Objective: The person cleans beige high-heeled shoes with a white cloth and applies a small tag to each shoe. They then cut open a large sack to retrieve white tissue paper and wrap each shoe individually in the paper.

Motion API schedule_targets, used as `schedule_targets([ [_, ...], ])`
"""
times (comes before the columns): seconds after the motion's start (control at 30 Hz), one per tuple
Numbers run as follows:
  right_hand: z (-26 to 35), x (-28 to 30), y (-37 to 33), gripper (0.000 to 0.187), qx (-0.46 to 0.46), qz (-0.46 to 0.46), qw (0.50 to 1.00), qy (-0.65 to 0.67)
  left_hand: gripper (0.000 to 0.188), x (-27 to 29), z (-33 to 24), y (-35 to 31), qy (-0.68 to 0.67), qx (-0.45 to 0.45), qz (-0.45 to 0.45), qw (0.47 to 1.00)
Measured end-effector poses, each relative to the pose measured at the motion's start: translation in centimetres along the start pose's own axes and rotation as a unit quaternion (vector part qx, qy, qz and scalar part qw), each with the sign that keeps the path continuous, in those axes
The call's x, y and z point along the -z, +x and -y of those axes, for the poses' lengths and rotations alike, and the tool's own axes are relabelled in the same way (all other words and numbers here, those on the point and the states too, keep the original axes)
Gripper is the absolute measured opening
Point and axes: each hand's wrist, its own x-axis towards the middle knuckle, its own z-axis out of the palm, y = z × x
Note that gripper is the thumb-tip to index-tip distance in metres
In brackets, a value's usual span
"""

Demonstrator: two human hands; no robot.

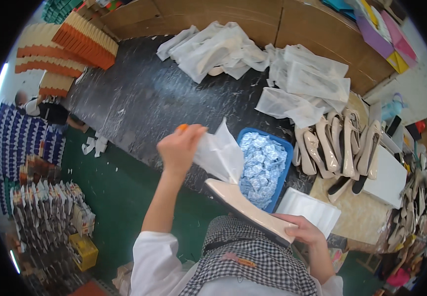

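My right hand [303,230] grips a shiny beige flat shoe [245,204] near its heel, in front of my checked apron. The shoe lies tilted, its toe toward the upper left and its dark sole toward me. My left hand [178,149], with an orange cover on one fingertip, pinches a thin white bag [221,155] by its edge. The bag stretches from those fingers to just above the shoe's toe; whether the toe is inside its mouth I cannot tell. Just beyond the shoe stands a blue basket [288,153] full of crumpled bluish paper wads [260,167].
A white stack of flat bags [308,211] lies right of the basket. Several beige shoes [336,145] stand in a row farther right. Bagged shoes [218,52] are heaped at the back of the black table [124,113]. Another person [50,111] is at the far left.
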Motion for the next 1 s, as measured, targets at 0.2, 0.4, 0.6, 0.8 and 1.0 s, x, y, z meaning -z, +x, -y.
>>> schedule_targets([
  [0.2, 4.0, -2.8, 2.3, 0.055, 0.057, 0.070, 0.971, -0.220, 0.012, -4.1, -1.2, -1.5, -0.198, -0.051, 0.170, 0.964],
  [0.4, 2.7, -3.5, 2.7, 0.044, 0.111, 0.003, 0.973, -0.204, 0.027, -6.9, 5.5, -2.9, -0.062, 0.058, 0.250, 0.964],
  [0.6, 3.4, -4.9, 1.9, 0.044, 0.109, -0.026, 0.962, -0.248, 0.026, -5.2, 8.7, -1.4, -0.069, 0.109, 0.195, 0.972],
  [0.8, 4.7, -6.1, 6.3, 0.046, 0.143, -0.178, 0.897, -0.378, 0.019, -3.2, 4.5, -2.8, -0.211, 0.097, 0.218, 0.948],
  [1.0, 5.2, -5.7, 18.9, 0.060, 0.078, -0.170, 0.974, 0.131, 0.026, -1.1, -2.0, -6.4, -0.194, -0.171, 0.113, 0.959],
])
